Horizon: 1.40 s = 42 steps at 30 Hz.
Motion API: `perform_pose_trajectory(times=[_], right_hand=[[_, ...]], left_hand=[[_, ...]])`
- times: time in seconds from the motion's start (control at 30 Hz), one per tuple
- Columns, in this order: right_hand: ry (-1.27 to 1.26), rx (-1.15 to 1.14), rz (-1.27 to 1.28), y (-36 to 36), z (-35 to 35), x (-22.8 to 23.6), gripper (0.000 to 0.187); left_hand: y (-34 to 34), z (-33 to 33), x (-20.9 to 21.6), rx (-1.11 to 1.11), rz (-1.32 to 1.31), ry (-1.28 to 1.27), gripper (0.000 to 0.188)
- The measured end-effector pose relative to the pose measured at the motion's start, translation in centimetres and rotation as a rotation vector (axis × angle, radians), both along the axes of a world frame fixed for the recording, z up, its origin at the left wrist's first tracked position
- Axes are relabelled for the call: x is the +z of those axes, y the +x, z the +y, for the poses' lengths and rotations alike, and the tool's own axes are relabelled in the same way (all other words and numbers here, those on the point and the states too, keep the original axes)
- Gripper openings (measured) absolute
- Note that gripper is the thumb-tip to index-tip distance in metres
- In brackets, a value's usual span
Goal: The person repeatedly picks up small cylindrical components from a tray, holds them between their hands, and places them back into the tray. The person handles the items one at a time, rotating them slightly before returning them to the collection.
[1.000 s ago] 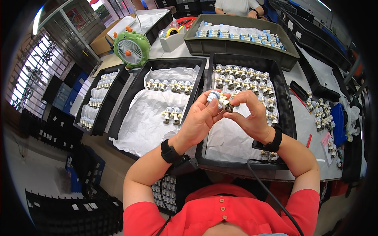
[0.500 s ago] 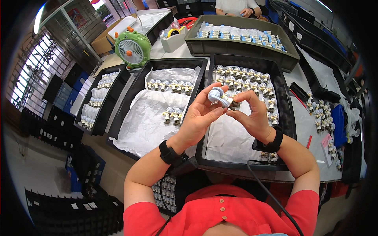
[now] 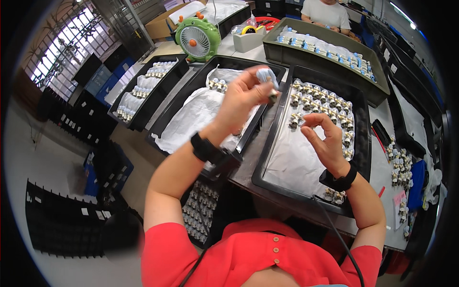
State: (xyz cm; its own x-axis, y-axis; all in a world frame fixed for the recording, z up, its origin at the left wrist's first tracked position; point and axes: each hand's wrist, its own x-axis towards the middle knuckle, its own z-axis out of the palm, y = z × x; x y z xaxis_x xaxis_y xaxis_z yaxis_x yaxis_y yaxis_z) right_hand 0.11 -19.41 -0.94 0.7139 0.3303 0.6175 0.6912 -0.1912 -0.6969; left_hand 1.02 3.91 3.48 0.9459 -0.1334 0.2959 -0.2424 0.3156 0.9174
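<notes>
My left hand (image 3: 244, 100) is closed round a small figurine (image 3: 266, 79) with a pale blue top and a dark base, raised over the gap between two black trays. My right hand (image 3: 327, 143) hovers above the right black tray (image 3: 267, 184), thumb and fingers apart, nothing visible between them. Just beside its fingertips is a single figurine (image 3: 295, 120) in that tray; whether they touch I cannot tell. Rows of similar figurines (image 3: 330, 99) fill the tray's far and right parts, over white paper (image 3: 294, 162). The middle black tray (image 3: 165, 117), partly hidden by my left arm, also has paper and figurines.
A third black tray (image 3: 138, 125) of figurines stands at the left, behind it a green fan (image 3: 195, 40). An olive crate (image 3: 325, 62) of blue-and-white figurines is at the back, near another person (image 3: 327, 16). Loose figurines (image 3: 401, 167) lie on the right.
My hands have separated: the left keeps the figurine and lifts it up and away, while the right has let go and lowered toward the right tray. The view has shifted left.
</notes>
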Motion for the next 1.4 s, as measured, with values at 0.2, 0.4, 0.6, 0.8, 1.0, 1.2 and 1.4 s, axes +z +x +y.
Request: perform_pose_trajectory(times=[0.2,0.4,0.6,0.8,1.0,1.2,1.4], right_hand=[[0.021,-0.03,-0.024,0.6,0.4,0.2,0.017],[-0.032,-0.105,-0.027,2.3,-0.3,-1.1,0.014],[-0.086,-0.163,0.022,3.9,-0.9,-2.3,0.015],[-0.354,-0.265,-0.039,6.6,-2.6,-6.2,0.041],[-0.618,-0.201,0.247,7.4,-3.8,-8.7,0.061],[-0.607,-0.174,0.342,7.0,-4.0,-7.1,0.048],[-0.486,-0.199,0.206,6.1,-2.8,-5.8,0.064]], left_hand=[[2.9,12.5,-2.1,0.259,0.255,0.969,0.041],[4.6,15.7,-7.3,0.242,0.525,1.345,0.041],[5.4,14.2,-8.6,0.183,0.525,1.464,0.037],[4.9,16.2,-10.3,0.237,0.491,1.223,0.028],[4.9,15.8,-10.9,0.236,0.498,1.057,0.029],[5.1,15.9,-11.2,0.287,0.493,1.066,0.029],[4.6,15.1,-7.3,0.496,0.17,1.294,0.046]])
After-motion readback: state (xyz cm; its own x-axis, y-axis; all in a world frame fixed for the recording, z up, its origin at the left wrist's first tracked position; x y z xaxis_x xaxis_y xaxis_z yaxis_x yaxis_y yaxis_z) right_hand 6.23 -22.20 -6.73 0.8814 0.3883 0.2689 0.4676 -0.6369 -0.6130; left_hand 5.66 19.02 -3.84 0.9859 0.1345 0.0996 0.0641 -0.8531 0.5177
